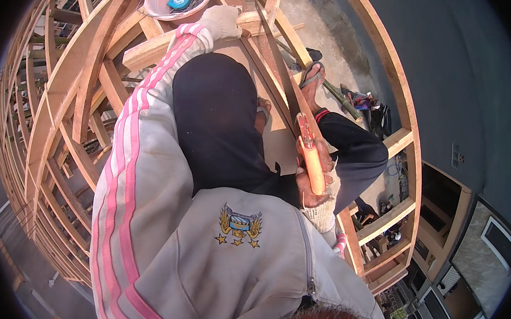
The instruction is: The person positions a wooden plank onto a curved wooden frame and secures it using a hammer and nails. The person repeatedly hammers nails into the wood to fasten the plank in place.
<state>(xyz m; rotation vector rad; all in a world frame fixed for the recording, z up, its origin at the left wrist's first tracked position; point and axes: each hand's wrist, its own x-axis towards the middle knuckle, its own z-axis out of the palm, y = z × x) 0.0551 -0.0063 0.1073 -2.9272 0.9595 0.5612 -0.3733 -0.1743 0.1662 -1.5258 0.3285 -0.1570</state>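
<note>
My right hand, its fingers bare past a knitted glove cuff, is closed round the orange handle of a handsaw. The long dark blade slants up and away to the left, its tip close to a pale timber beam. My left hand, in a whitish knitted glove, is closed on that beam, left of the blade; its fingertips are partly hidden. Beside the left hand is a pink basin with dark nails and a round blue item in it.
Curved wooden framing rises on the left, with more ribs at the right. My bent knees and sandalled foot are among the timbers. A green bamboo pole lies near the foot. A dark wall stands right.
</note>
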